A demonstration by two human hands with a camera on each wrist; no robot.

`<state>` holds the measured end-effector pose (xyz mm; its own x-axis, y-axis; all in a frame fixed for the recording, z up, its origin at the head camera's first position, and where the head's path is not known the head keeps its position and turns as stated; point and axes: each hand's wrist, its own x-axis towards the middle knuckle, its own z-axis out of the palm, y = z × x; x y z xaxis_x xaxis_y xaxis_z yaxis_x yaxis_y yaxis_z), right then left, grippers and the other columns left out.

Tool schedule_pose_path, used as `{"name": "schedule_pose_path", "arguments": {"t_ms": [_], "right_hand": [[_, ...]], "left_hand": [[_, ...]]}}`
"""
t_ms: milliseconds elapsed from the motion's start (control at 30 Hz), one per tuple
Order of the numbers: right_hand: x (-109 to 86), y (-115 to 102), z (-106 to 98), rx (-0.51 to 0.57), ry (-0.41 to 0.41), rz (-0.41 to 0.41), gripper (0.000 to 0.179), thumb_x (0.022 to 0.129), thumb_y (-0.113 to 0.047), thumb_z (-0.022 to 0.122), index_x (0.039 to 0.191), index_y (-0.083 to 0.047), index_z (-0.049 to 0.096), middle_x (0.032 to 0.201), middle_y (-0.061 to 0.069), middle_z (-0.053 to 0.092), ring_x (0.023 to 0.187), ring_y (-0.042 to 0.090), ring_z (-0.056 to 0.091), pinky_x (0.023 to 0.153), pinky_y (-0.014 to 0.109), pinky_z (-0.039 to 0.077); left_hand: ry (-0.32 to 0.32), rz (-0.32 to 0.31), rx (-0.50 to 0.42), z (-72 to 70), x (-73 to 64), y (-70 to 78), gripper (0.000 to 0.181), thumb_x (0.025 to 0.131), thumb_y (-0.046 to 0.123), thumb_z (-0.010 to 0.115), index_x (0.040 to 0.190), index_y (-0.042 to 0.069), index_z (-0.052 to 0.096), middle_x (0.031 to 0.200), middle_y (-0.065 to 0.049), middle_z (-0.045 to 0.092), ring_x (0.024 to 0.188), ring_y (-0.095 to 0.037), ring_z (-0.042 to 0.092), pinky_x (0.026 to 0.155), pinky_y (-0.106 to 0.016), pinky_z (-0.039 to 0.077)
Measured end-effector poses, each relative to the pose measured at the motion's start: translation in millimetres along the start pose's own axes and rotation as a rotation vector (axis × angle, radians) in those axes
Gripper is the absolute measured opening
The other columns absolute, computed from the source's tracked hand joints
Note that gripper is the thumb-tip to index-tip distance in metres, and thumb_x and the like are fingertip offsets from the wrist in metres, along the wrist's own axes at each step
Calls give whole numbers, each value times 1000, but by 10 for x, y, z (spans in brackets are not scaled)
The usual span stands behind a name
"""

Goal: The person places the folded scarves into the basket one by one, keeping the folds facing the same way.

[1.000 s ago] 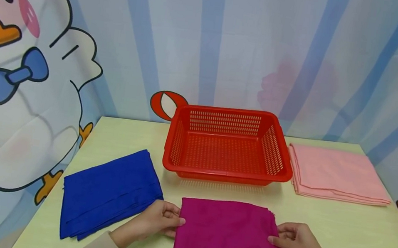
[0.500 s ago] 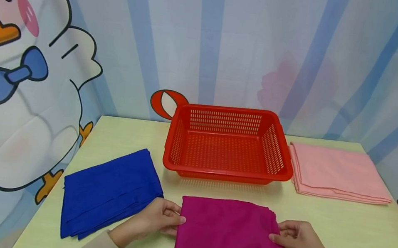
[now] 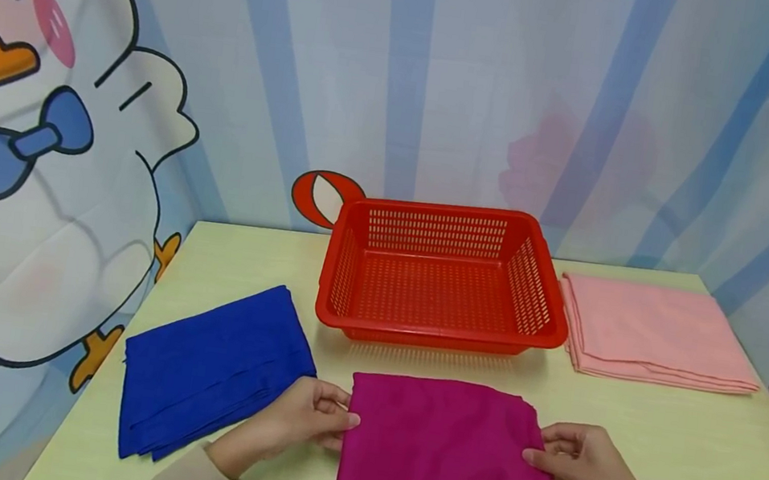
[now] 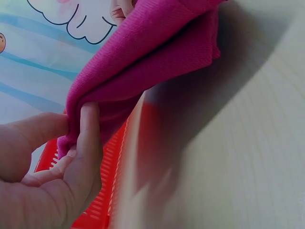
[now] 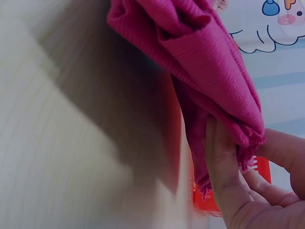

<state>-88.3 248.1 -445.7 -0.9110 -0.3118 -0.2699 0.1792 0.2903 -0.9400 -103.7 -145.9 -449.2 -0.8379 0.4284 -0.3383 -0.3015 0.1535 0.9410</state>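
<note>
A folded magenta cloth (image 3: pixel 439 458) spans the space between my two hands at the front of the table. My left hand (image 3: pixel 298 419) pinches its left edge, thumb on top and fingers beneath. On the opposite side my right hand (image 3: pixel 584 469) pinches the right edge the same way. Both wrist views show the cloth (image 4: pixel 143 52) raised off the tabletop, its shadow falling below. In the right wrist view the layered, frayed edge of the cloth (image 5: pixel 214 62) lies between thumb and fingers. The cloth's near end runs out of the head view.
An empty red plastic basket (image 3: pixel 437 336) stands at the back middle, just beyond the cloth. A folded blue cloth (image 3: pixel 214 372) lies at left, close to my left hand. At the back right is a folded pink cloth (image 3: pixel 657 329). A printed curtain (image 3: pixel 478 82) hangs behind the table.
The magenta cloth and both hands have shifted very slightly upward in the head view, toward the basket. Both hands keep their pinch on its edges.
</note>
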Motion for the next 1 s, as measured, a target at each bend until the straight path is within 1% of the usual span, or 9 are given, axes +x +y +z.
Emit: {"name": "schedule_pose_path", "arguments": {"t_ms": [167, 333, 733, 1000], "right_hand": [[-2, -37, -22, 9, -9, -8, 27, 91, -8, 73, 102, 15, 63, 69, -1, 58, 57, 10, 56, 53, 29, 51], [-3, -60, -38, 11, -12, -8, 28, 91, -9, 73, 104, 15, 63, 72, 0, 60, 59, 10, 57, 54, 29, 52], [-7, -131, -57, 10, -6, 14, 31, 92, -11, 73, 108, 15, 63, 79, 4, 67, 62, 12, 60, 56, 32, 54], [-23, -189, -78, -6, 2, 10, 32, 92, -11, 73, 109, 14, 63, 79, 6, 66, 59, 15, 60, 56, 34, 55]], "left_hand": [[2, -1, -8, -6, 0, 19, 25, 94, 3, 68, 113, -13, 65, 91, -17, 73, 76, -20, 73, 70, -34, 60], [8, 3, 0, -5, -11, 68, 25, 95, 4, 68, 113, -13, 65, 90, -16, 73, 74, -18, 72, 70, -33, 60], [5, 27, 5, -2, -46, 151, 26, 95, 3, 67, 114, -14, 64, 91, -15, 73, 74, -14, 70, 73, -37, 60], [8, 43, 13, -9, -53, 221, 27, 95, 4, 67, 115, -14, 64, 92, -16, 73, 75, -15, 70, 73, -35, 60]]}}
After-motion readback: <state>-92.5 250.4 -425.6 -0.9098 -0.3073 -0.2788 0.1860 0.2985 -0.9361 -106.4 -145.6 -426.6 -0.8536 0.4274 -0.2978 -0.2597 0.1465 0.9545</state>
